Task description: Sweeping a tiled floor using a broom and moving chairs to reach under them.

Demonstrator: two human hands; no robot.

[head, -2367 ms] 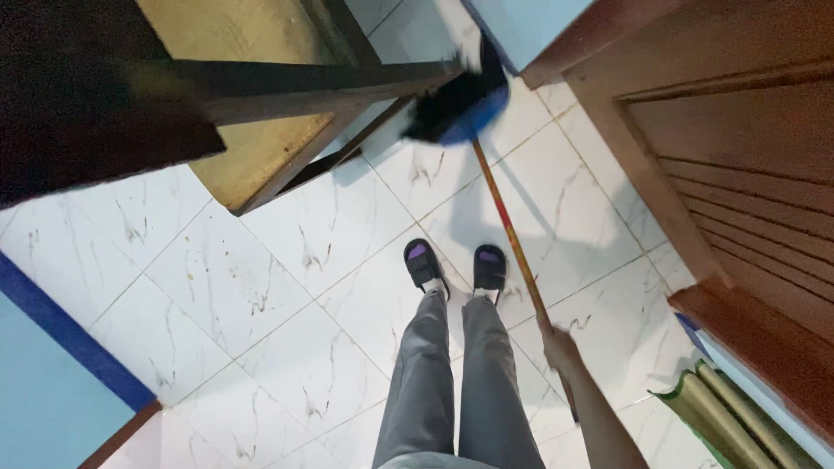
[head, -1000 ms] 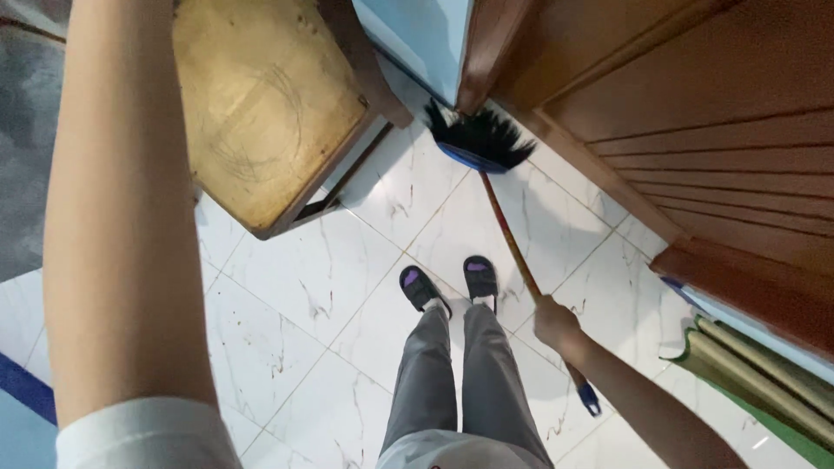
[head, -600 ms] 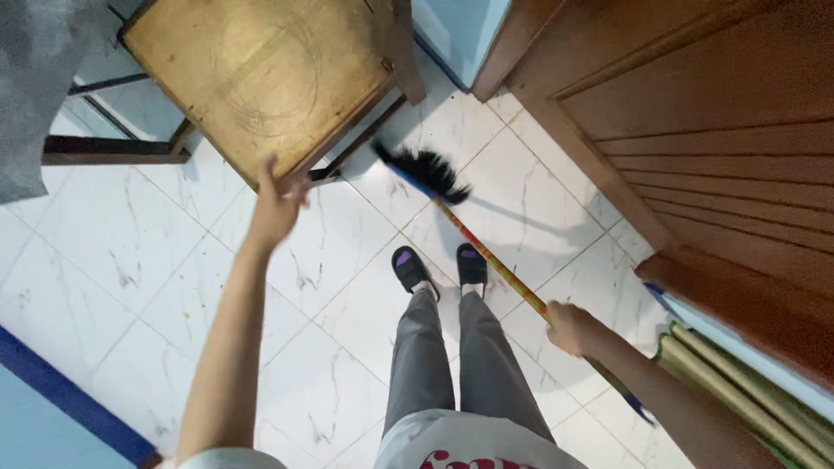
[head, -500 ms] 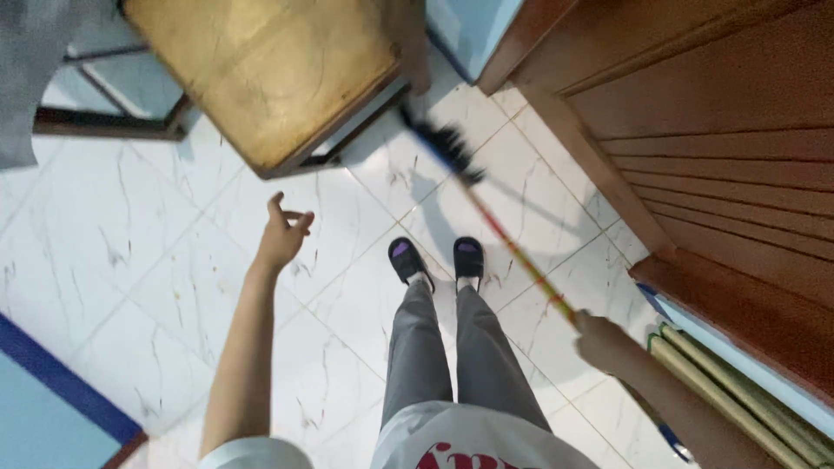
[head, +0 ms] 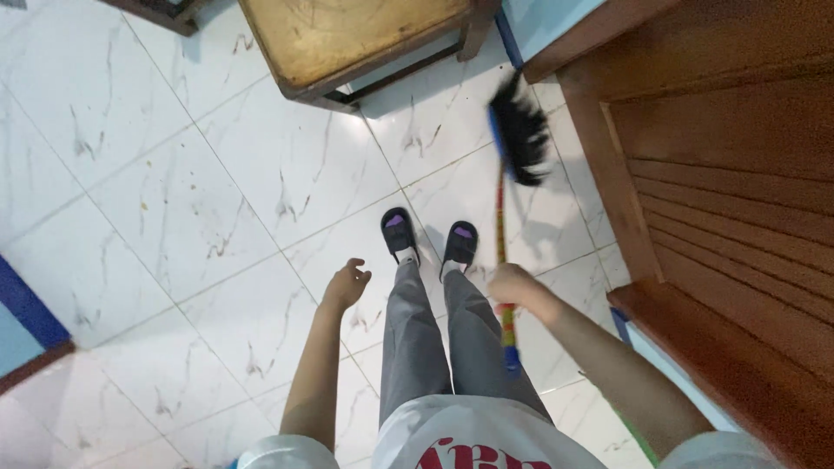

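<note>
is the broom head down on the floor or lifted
Cannot tell for sure: the broom head is blurred beside the wooden door, gripped by the right hand.

Right hand [head: 512, 285] fisted in closed grip, arm bent; left hand [head: 347, 285] loosely curled, empty, arm extended down.

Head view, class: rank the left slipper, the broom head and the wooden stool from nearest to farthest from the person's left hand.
1. Left slipper: on the tile just up and right of the left hand.
2. Wooden stool: at the top of the view, above the hand.
3. Broom head: upper right, by the wooden door, beyond both slippers.
The stool and the broom head are close to call.
</note>
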